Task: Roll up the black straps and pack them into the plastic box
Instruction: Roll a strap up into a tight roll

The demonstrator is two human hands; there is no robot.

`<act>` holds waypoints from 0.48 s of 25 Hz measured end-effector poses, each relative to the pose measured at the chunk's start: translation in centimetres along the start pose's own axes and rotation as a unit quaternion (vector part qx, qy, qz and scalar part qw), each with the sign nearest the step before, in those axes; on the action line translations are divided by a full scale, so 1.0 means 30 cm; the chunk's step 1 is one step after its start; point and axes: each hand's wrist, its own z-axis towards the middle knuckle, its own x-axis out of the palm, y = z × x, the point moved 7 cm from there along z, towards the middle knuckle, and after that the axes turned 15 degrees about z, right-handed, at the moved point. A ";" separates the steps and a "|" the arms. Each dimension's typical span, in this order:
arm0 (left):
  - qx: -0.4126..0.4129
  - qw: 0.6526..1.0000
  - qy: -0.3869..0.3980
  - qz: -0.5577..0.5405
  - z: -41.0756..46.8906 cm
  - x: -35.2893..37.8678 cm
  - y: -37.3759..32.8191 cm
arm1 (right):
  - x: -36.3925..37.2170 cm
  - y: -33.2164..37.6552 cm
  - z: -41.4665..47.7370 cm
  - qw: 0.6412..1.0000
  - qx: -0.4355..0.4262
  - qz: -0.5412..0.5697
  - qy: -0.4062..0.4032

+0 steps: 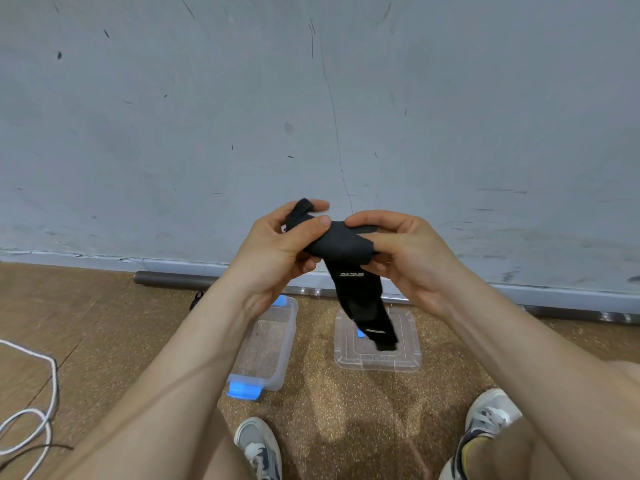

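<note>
A scuffed grey wall (311, 98) fills the upper frame above a speckled brown floor (346, 403), where a person's two forearms reach toward twelve o'clock. Left hand (277, 247) and right hand (405, 251) meet at centre, both clamped on a black strap (343, 244), its loose end hanging toward six o'clock. Beneath the hands, a clear plastic box (266, 348) with blue clips stands open at seven o'clock, its lid (405, 355) flat at five o'clock. Grey sneakers (258, 445) sit below; a white cord (38, 420) coils at eight o'clock
</note>
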 end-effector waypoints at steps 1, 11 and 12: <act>-0.020 1.000 0.006 -0.003 0.002 0.002 0.011 | 0.005 0.002 -0.002 0.999 -0.018 -0.030 0.010; 0.081 0.957 0.277 0.035 -0.042 0.045 -0.013 | 0.000 -0.004 0.003 0.956 0.049 -0.242 0.161; 0.088 0.944 0.312 0.058 -0.058 0.058 -0.011 | 0.042 -0.054 -0.015 0.943 0.093 -0.212 0.241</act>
